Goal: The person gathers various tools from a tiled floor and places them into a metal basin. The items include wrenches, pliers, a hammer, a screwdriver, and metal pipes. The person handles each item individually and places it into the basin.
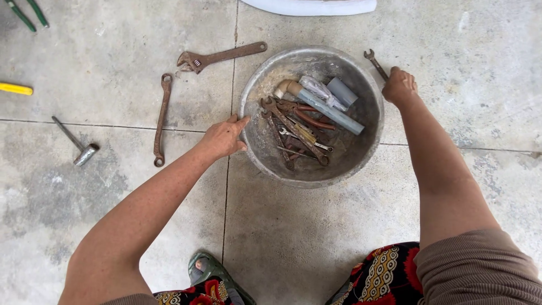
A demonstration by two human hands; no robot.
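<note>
Round grey metal basin [370, 133] (rusty tools inside) on concrete; small open-ended wrench [375, 63] beside it.

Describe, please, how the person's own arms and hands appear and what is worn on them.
Both arms are bare from hand to above the elbow. The left hand and right hand wear no gloves, rings or watch. A brownish ribbed sleeve covers the right upper arm.

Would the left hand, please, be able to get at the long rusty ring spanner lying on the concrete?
Probably yes. The left hand rests on the grey metal basin's rim, and the long rusty ring spanner lies just beyond it on bare concrete floor, with nothing between.
</note>
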